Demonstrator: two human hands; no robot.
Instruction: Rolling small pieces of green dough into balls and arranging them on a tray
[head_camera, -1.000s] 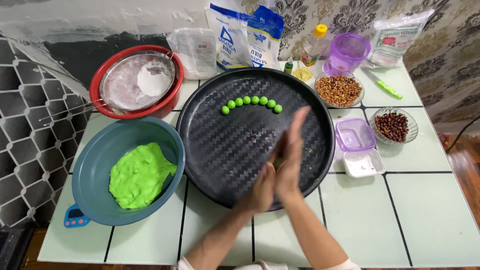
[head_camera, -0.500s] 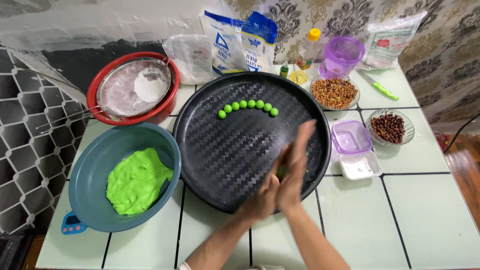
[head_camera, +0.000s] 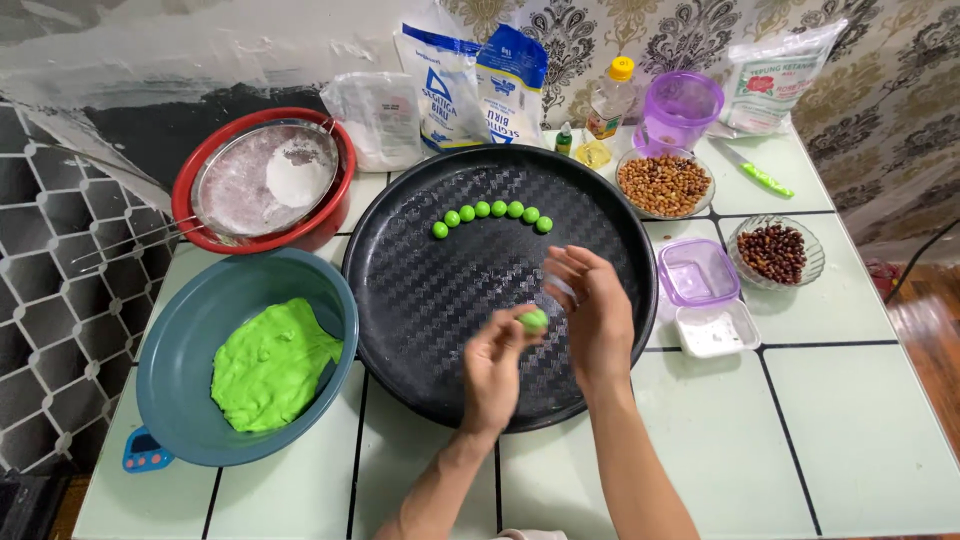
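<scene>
left hand (head_camera: 492, 365) is pinching a small round ball of bright green dough (head_camera: 533, 320) at its fingertips, closed around it from below. the ball's basically round so it has no real long axis and doesn't point anywhere, it just sits up on top of the fingers. right hand (head_camera: 595, 310) is just beside it, open, fingers loosely curled, holding nothing, palm turned toward the ball. can't tell if it actually touches it.

both hands hover over the near part of a big round black tray with a woven texture (head_camera: 420, 290). at the far side of that tray there's a curved row of seven little green dough balls (head_camera: 490, 213), arcing left to right.

left of the tray is a teal plastic bowl (head_camera: 180, 340) with a lump of the green dough (head_camera: 270, 362) in it. behind that, a red bowl with a metal sieve of white flour (head_camera: 262, 180). right side has a glass dish of peanuts (head_camera: 664, 184), a smaller glass dish of dark red beans (head_camera: 772, 252) and an open purple plastic container (head_camera: 697, 272). everything's on a pale green tiled table (head_camera: 860, 420).
</scene>
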